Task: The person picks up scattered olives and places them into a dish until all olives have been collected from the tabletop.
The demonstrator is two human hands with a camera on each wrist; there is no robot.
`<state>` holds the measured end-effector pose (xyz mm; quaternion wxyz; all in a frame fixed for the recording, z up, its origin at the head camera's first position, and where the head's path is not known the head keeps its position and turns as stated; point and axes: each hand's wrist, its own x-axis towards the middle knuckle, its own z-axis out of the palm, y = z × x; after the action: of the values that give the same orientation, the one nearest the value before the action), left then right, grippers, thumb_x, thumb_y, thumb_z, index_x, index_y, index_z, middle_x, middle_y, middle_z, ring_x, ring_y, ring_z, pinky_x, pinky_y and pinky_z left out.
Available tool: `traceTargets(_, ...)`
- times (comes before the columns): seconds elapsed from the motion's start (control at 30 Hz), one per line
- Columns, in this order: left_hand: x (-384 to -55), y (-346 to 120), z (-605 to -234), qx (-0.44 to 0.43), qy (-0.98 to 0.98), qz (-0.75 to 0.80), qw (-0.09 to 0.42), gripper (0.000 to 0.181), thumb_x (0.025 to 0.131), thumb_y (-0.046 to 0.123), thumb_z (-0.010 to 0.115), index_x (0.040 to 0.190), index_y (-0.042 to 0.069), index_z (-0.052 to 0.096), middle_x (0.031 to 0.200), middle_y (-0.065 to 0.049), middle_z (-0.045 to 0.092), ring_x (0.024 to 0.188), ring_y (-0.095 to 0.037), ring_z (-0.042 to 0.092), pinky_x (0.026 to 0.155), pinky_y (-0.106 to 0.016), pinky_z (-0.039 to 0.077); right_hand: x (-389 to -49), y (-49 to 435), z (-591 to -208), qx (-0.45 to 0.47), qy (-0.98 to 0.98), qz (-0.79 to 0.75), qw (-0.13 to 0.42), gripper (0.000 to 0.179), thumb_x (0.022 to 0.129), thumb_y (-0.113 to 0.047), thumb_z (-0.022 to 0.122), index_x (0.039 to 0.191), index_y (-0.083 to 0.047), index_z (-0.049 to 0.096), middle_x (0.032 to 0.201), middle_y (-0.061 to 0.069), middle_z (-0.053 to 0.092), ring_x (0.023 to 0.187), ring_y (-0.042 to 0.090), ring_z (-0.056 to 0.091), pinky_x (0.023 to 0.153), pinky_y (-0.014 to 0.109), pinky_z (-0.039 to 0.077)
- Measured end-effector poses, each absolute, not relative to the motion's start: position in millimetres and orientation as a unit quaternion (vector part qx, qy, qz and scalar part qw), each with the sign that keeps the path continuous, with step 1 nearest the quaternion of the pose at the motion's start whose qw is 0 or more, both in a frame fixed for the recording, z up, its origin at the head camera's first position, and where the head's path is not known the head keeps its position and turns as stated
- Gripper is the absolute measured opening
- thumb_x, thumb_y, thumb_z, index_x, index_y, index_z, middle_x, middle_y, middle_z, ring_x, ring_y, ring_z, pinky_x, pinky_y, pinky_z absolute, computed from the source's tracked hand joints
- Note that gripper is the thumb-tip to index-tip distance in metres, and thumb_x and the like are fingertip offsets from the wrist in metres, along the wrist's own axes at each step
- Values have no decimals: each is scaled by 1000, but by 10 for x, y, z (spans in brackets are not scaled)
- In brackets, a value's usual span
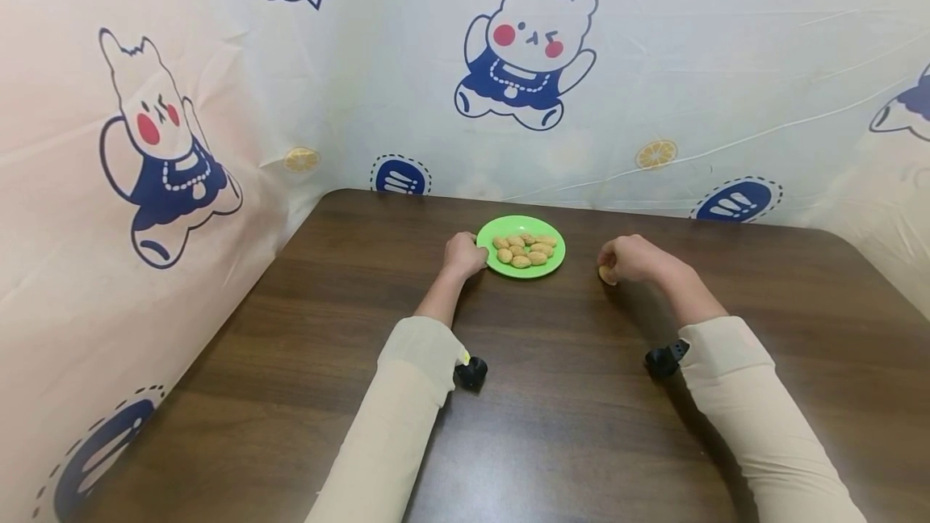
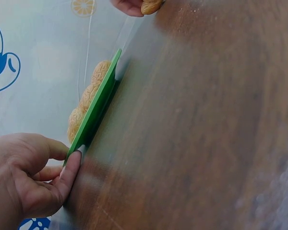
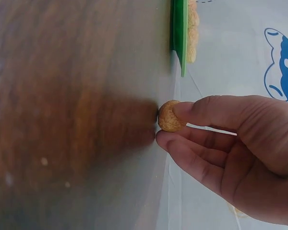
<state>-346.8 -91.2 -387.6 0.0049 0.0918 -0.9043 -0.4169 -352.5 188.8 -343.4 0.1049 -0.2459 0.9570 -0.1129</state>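
Note:
A round green plate [image 1: 488, 258] near the far edge of the table bears several tan unshelled peanuts [image 1: 521, 261], grouped toward its middle. At the plate's left rim, my left hand [image 1: 466, 255] pinches the edge between thumb and fingers; the left wrist view shows the plate [image 2: 98, 105] edge-on, low over the tabletop. To the right of the plate, my right hand [image 1: 634, 258] pinches a single peanut [image 3: 170, 116] between thumb and fingertips, right at the table surface. Part of that peanut is hidden behind the thumb.
The dark brown wooden table [image 1: 552, 426] has rounded far corners. Behind it and on the left hangs a pale cloth [image 1: 407, 87] printed with cartoon animals. Black wrist cameras [image 1: 473, 374] sit under both light sleeves, close over the wood.

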Motion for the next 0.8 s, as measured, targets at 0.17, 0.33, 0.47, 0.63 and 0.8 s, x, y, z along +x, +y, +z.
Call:
traceTargets(0.17, -3470, -913, -3879, 92, -903, -420, 5, 35, 89, 10, 51, 122, -1, 57, 103, -10, 62, 86, -18, 59, 67, -21, 48, -3546, 1884, -3444, -251, 955, -114, 106, 14, 78, -4, 65, 92, -1, 65, 81, 7, 59, 76, 23, 53, 69, 37, 45)
traceTargets(0.33, -3476, -912, -3884, 91, -904, -418, 10, 35, 88, 10, 52, 121, -1, 58, 103, -11, 62, 86, -18, 59, 67, -21, 48, -3562, 1879, -3455, -254, 956, -111, 99, 13, 79, -3, 64, 91, -2, 65, 80, 7, 59, 76, 23, 53, 70, 38, 45)
traceTargets(0.47, -3478, -910, -3888, 90, -904, -417, 10, 35, 88, 9, 52, 121, -1, 59, 101, -10, 63, 85, -18, 59, 66, -21, 47, -3562, 1861, -3456, -252, 956, -114, 96, 13, 79, -3, 64, 92, -2, 65, 81, 7, 59, 77, 23, 52, 70, 38, 45)
traceTargets(0.63, -3479, -911, -3893, 89, -904, -419, 10, 34, 88, 9, 52, 120, -1, 59, 99, -10, 63, 85, -18, 59, 65, -20, 47, -3569, 1824, -3463, -245, 958, -119, 91, 14, 81, -3, 62, 94, -2, 66, 83, 8, 60, 77, 23, 53, 69, 38, 46)
traceTargets(0.8, -3478, -914, -3893, 87, -904, -418, 12, 33, 88, 9, 52, 118, -1, 61, 96, -9, 64, 83, -18, 59, 64, -20, 47, -3585, 1770, -3482, -240, 959, -123, 84, 15, 83, -4, 61, 97, -1, 66, 83, 7, 60, 76, 23, 52, 67, 36, 46)
